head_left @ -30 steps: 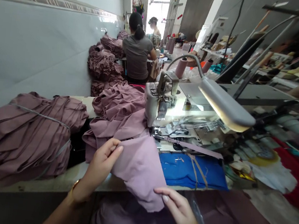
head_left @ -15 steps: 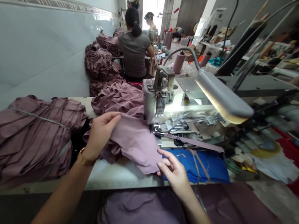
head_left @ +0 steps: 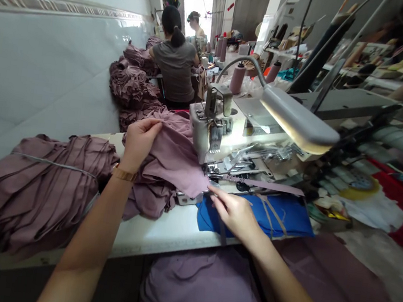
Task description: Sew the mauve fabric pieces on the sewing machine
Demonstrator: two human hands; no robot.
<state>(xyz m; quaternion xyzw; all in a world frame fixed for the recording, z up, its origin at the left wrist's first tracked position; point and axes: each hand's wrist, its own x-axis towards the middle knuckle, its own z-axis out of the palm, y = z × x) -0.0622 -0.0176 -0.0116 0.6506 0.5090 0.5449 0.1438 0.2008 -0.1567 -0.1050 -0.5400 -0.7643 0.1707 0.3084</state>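
Note:
My left hand (head_left: pixel 139 140) is closed, pinching the far edge of a mauve fabric piece (head_left: pixel 173 164) that lies across the white sewing table (head_left: pixel 161 230). My right hand (head_left: pixel 232 212) holds the near corner of the same piece by the needle area, fingers curled on the cloth. The sewing machine (head_left: pixel 207 132) stands just behind the cloth, lit by a lamp (head_left: pixel 298 121). A narrow mauve strip (head_left: pixel 264 185) runs to the right from the presser foot. A blue cloth (head_left: pixel 274 215) lies under my right hand.
A tied bundle of mauve pieces (head_left: pixel 30 183) fills the table's left end. More mauve fabric (head_left: pixel 203 280) rests in my lap. Ahead, a seated person (head_left: pixel 175 66) works beside further mauve piles (head_left: pixel 129 82). Thread cones (head_left: pixel 238 76) and clutter (head_left: pixel 359 191) sit right of the machine.
Both hands have moved the mauve piece up and forward off the table's front edge toward the machine's needle; my left hand rose furthest.

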